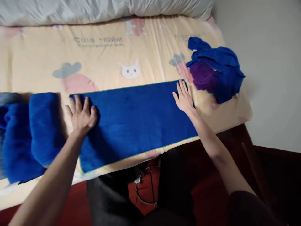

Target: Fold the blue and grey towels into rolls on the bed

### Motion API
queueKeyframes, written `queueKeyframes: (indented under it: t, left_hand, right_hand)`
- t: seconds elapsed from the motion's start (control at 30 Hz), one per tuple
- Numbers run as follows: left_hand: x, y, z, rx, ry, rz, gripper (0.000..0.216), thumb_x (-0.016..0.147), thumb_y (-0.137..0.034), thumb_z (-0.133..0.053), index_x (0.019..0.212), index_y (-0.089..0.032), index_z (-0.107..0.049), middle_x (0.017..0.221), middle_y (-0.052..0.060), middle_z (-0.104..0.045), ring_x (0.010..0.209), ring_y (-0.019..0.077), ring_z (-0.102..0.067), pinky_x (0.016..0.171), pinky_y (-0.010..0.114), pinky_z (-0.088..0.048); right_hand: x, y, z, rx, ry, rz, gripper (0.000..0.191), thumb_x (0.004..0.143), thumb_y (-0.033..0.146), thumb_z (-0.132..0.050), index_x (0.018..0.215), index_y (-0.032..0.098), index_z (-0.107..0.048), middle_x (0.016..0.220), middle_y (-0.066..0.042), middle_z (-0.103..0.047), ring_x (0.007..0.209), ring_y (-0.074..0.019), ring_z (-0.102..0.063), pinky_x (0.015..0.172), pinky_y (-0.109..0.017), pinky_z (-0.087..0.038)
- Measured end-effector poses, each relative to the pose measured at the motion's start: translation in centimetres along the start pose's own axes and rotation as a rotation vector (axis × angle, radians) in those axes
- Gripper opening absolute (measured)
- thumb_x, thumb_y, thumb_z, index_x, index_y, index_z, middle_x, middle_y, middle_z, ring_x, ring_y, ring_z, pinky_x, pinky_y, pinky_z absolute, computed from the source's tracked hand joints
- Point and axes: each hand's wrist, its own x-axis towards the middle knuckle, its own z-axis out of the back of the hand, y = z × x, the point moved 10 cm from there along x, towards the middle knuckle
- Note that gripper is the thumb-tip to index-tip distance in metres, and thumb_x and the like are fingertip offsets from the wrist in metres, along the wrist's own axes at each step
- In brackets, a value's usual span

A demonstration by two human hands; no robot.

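Note:
A blue towel [138,116] with a thin green edge lies spread flat across the front of the bed. My left hand [81,116] rests on its left end with the fingers spread, near the far left corner. At the far right corner, my right hand [184,96] lies flat on the cloth, fingers stretched out. Neither hand grips anything. Left of the towel sit folded blue cloths [45,125], partly cut off by the frame edge. To the right is a crumpled heap of blue cloths [223,62] with a purple cloth [203,75] among them.
The bed has a cream sheet [150,50] printed with rabbits and carrots. A long pale pillow or rolled bedding [105,11] runs along the back. A white wall [265,78] stands at the right. Below the bed's front edge are my legs and a round metal frame [145,201].

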Motion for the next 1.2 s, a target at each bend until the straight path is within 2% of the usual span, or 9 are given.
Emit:
queueKeyframes:
  t: [0.13, 0.27, 0.37, 0.6, 0.77, 0.87, 0.97, 1.1, 1.2]
  left_hand:
    - [-11.0, -1.8, 0.0, -0.017, 0.016, -0.124, 0.067, 0.108, -0.047, -0.034, 0.167, -0.015, -0.036, 0.178, 0.014, -0.02, 0.167, 0.029, -0.01, 0.135, 0.054, -0.01]
    - [-18.5, 0.6, 0.5, -0.041, -0.025, -0.027, 0.068, 0.105, -0.039, -0.041, 0.17, -0.021, -0.031, 0.177, 0.013, -0.021, 0.165, 0.0347, -0.018, 0.133, 0.061, -0.018]
    - [-19.0, 1.8, 0.3, -0.069, -0.01, 0.002, 0.071, 0.102, -0.038, -0.043, 0.171, -0.024, -0.029, 0.178, 0.011, -0.019, 0.164, 0.0368, -0.017, 0.132, 0.062, -0.02]
    - [-17.9, 2.0, 0.3, -0.06, -0.013, 0.02, 0.068, 0.105, -0.04, -0.034, 0.168, -0.016, -0.035, 0.177, 0.014, -0.023, 0.165, 0.029, -0.017, 0.132, 0.051, -0.022]
    - [-19.0, 0.3, 1.6, -0.066, -0.015, -0.046, 0.069, 0.106, -0.041, -0.028, 0.161, -0.003, -0.043, 0.173, 0.025, -0.027, 0.165, 0.0366, -0.017, 0.132, 0.061, -0.017]
    - [-23.7, -1.7, 1.7, -0.08, -0.001, -0.152, 0.065, 0.105, -0.037, -0.031, 0.16, -0.006, -0.046, 0.173, 0.022, -0.028, 0.165, 0.0355, -0.017, 0.133, 0.06, -0.016]
    - [-31.3, -2.2, 0.2, -0.132, 0.063, -0.145, 0.061, 0.102, -0.034, -0.037, 0.158, -0.015, -0.052, 0.171, 0.016, -0.036, 0.162, 0.0325, -0.03, 0.132, 0.057, -0.025]
    - [-39.6, -1.3, -1.3, -0.199, 0.113, -0.018, 0.049, 0.1, -0.032, -0.04, 0.138, -0.022, -0.07, 0.153, 0.013, -0.061, 0.152, 0.0329, -0.048, 0.129, 0.059, -0.033]
    - [-41.3, -1.3, -0.9, -0.232, 0.105, -0.009, 0.042, 0.098, -0.029, -0.043, 0.124, -0.023, -0.076, 0.147, 0.011, -0.067, 0.151, 0.0344, -0.048, 0.127, 0.063, -0.034]
  right_hand:
    - [-10.7, 0.8, -0.3, 0.027, 0.101, 0.144, 0.068, 0.11, 0.04, -0.036, 0.172, 0.017, -0.022, 0.178, -0.009, -0.022, 0.166, -0.028, -0.018, 0.135, -0.056, -0.016]
    - [-16.6, -3.2, -1.0, -0.053, 0.114, 0.017, 0.067, 0.109, 0.039, -0.036, 0.172, 0.019, -0.022, 0.177, -0.009, -0.025, 0.165, -0.0285, -0.023, 0.135, -0.059, -0.018]
    - [-16.9, -4.6, -1.4, -0.096, 0.12, -0.03, 0.068, 0.109, 0.039, -0.035, 0.173, 0.019, -0.021, 0.177, -0.007, -0.023, 0.165, -0.0266, -0.022, 0.136, -0.055, -0.017]
    - [-16.3, -3.6, -0.3, -0.074, 0.086, -0.017, 0.066, 0.109, 0.039, -0.032, 0.17, 0.014, -0.028, 0.176, -0.011, -0.028, 0.165, -0.0216, -0.022, 0.136, -0.047, -0.013]
    - [-16.4, -2.5, 2.1, -0.022, 0.135, -0.145, 0.061, 0.106, 0.037, -0.042, 0.162, 0.012, -0.044, 0.172, -0.017, -0.034, 0.163, -0.0237, -0.027, 0.133, -0.05, -0.019]
    - [-18.3, 0.4, 4.4, 0.183, -0.009, -0.183, 0.053, 0.103, 0.035, -0.05, 0.149, 0.012, -0.06, 0.167, -0.02, -0.043, 0.159, -0.0268, -0.036, 0.13, -0.049, -0.027]
    - [-23.3, 4.8, 4.7, 0.64, -0.213, -0.215, 0.043, 0.1, 0.042, -0.054, 0.126, 0.014, -0.075, 0.145, -0.02, -0.066, 0.138, -0.0284, -0.06, 0.121, -0.046, -0.042]
    - [-31.9, 11.5, -2.0, 1.276, -0.194, -0.501, 0.042, 0.082, 0.054, -0.077, 0.098, 0.015, -0.078, 0.093, -0.011, -0.079, 0.082, -0.0245, -0.074, 0.084, -0.04, -0.06]
    - [-36.0, 16.3, -6.6, 1.546, -0.184, -0.683, 0.042, 0.069, 0.049, -0.089, 0.091, 0.015, -0.078, 0.075, -0.004, -0.074, 0.067, -0.0179, -0.067, 0.071, -0.032, -0.058]
